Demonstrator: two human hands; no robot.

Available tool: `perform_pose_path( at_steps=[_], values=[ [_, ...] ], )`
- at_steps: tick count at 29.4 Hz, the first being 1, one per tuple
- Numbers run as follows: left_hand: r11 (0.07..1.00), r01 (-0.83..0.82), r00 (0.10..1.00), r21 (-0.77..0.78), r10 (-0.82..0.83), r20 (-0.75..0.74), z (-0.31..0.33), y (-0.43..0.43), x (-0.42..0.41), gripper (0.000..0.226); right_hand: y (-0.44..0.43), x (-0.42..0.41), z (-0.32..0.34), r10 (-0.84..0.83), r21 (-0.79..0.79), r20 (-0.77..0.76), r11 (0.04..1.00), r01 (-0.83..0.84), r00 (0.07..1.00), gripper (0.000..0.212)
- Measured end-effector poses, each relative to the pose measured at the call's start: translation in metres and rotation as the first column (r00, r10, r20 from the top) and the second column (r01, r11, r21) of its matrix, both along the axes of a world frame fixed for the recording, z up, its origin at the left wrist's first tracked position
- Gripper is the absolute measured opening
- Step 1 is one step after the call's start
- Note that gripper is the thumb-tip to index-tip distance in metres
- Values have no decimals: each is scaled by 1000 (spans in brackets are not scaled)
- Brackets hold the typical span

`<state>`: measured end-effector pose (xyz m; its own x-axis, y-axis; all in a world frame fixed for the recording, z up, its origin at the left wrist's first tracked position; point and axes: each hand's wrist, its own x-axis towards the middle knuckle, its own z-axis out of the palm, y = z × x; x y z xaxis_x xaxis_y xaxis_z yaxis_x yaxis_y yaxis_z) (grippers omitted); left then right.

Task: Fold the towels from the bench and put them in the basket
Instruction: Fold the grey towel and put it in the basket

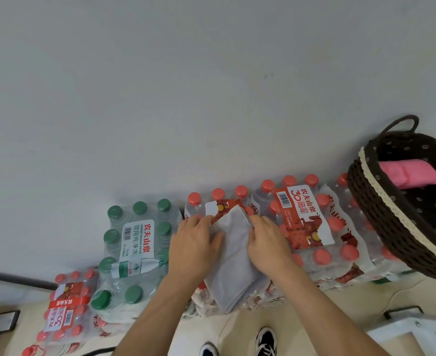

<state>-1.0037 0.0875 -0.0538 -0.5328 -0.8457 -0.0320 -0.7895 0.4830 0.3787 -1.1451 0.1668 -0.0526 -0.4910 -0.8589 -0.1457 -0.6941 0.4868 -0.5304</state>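
**Grey towel under two hands**

The grey towel lies on the water packs, between the two hands. The left hand rests flat on its left side. The right hand pinches its top right edge. The basket sits far to the right, with a pink towel inside.

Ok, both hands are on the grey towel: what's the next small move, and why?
Probably fold its near end up to the far edge. The grey towel lies as a long strip overhanging the red-capped bottle pack, while the pink towel in the basket is a compact fold.
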Motion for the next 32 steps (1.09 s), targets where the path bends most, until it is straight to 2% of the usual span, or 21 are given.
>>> perform_pose_path(
  at_steps=[2,5,12,15,18,20,22,24,27,30,32],
  values=[
    [1000,-11,999,-7,11,-46,-6,-3,-3,22,0,-2,0,12,-6,6,1000,-12,1000,36],
    [999,-21,997,-41,18,-77,-16,-4,-3,24,-1,-3,-3,33,3,-16,999,-33,999,39],
    [987,15,999,-161,-9,38,-18,-2,-4,37,-4,-8,-8,100,70,-136,993,-91,986,44],
    [995,7,981,-103,14,195,-3,3,-8,41,-4,-13,-9,164,74,-247,986,-150,955,39],
    [1000,17,939,-16,-10,345,10,14,-4,42,-7,-21,-9,212,80,-289,977,-197,934,33],
    [997,35,912,69,-60,406,15,22,2,47,-6,-22,-12,272,107,-342,962,-250,899,35],
    [994,47,901,94,-83,426,16,25,6,48,-3,-19,-19,289,69,-415,955,-287,863,35],
    [999,29,925,33,-39,378,12,22,4,45,-1,-18,-26,276,14,-478,952,-306,834,31],
    [999,-27,980,-34,33,195,-3,14,-4,38,0,-18,-28,242,-22,-527,954,-298,815,24],
    [999,-8,988,-45,14,151,-13,11,-8,37,-1,-17,-25,254,37,-558,958,-283,790,36],
    [1000,-28,997,-14,29,75,-16,10,-6,35,1,-18,-22,322,104,-499,944,-314,805,42]
  ],
)
